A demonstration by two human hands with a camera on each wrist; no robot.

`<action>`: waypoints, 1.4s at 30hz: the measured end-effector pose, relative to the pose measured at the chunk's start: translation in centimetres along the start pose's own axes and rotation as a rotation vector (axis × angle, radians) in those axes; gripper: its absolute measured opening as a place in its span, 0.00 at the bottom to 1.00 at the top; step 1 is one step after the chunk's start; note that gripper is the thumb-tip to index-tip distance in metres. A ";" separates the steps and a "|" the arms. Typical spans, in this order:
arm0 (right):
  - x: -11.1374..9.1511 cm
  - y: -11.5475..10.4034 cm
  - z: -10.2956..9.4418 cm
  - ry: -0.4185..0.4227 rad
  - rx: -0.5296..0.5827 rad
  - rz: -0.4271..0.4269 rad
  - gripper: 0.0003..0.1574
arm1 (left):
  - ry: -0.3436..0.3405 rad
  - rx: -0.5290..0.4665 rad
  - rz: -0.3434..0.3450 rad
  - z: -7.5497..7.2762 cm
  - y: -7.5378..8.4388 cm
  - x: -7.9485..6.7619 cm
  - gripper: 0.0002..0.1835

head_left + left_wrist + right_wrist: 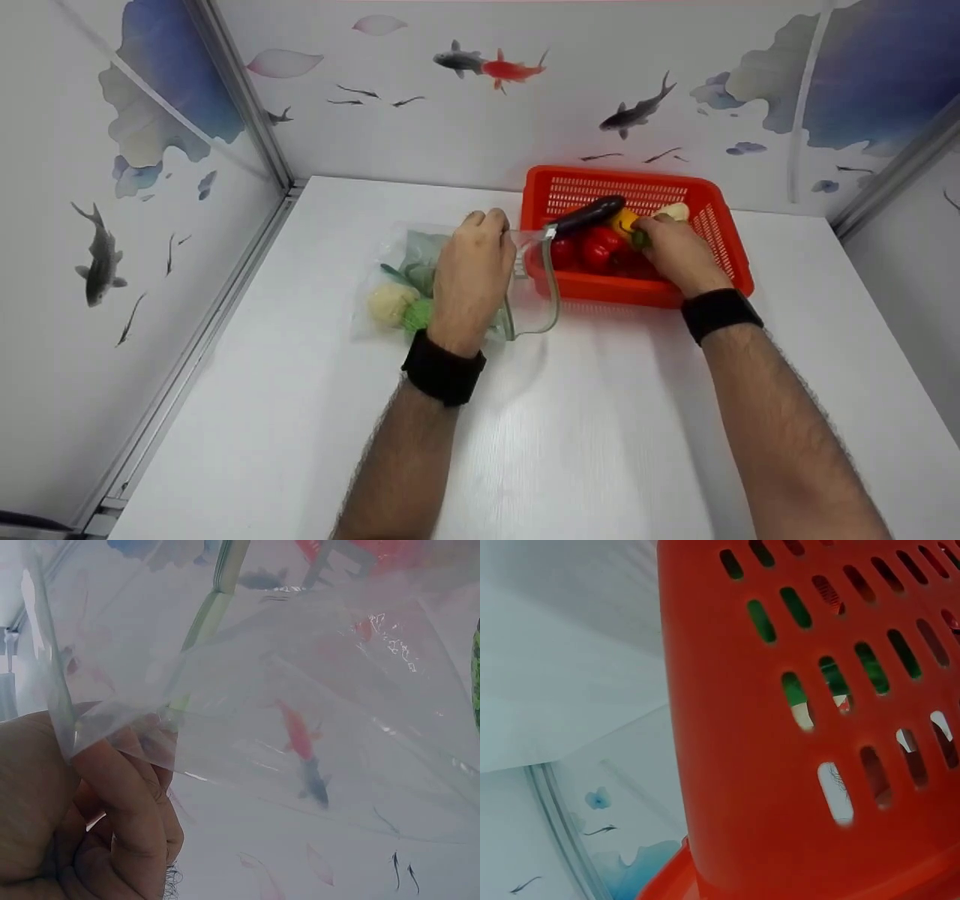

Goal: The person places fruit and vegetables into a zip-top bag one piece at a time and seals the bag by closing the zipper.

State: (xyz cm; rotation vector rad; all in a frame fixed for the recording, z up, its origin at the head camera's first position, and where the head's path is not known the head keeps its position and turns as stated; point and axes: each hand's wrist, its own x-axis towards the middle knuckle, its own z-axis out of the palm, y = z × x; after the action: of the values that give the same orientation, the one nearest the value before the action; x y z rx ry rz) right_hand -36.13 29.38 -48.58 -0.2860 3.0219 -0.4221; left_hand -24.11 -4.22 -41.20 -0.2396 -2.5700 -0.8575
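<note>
My left hand [471,281] pinches the upper edge of a clear plastic bag [217,735] with a pale green strip along its mouth. Inside the bag lie a cream-coloured cauliflower-like vegetable [391,304], a bumpy light green one [417,316] and a dark green one, partly behind the hand. My right hand [681,255] reaches into a red basket [637,291], fingertips around a small green vegetable [640,238] whose kind is partly hidden. Close by are an eggplant [592,215], a red bell pepper [602,247], a yellow vegetable [623,220] and a pale one [675,211].
The basket stands at the back right of the white table [570,435], near the back wall [480,135] printed with fish. Its slotted side fills much of the right wrist view, with green showing through. The bag's open mouth faces the basket and overlaps its left edge.
</note>
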 end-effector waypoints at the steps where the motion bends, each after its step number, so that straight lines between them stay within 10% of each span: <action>1: 0.0 0.0 -0.1 0.006 0.009 -0.005 0.30 | 0.001 0.001 0.002 0.0 0.0 0.0 0.06; 18: -0.3 -0.9 -2.0 0.135 0.103 0.008 0.33 | -0.004 0.009 -0.009 0.2 0.2 0.0 0.06; 42: -4.4 -5.3 -5.3 0.406 0.217 -0.183 0.32 | 0.007 0.006 -0.007 0.1 0.1 0.1 0.06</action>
State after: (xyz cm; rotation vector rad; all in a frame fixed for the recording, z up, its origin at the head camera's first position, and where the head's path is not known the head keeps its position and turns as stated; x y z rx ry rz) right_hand -31.44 26.68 -41.78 -0.5207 3.3041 -0.9191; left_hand -24.21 -4.09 -41.24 -0.2256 -2.5683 -0.8517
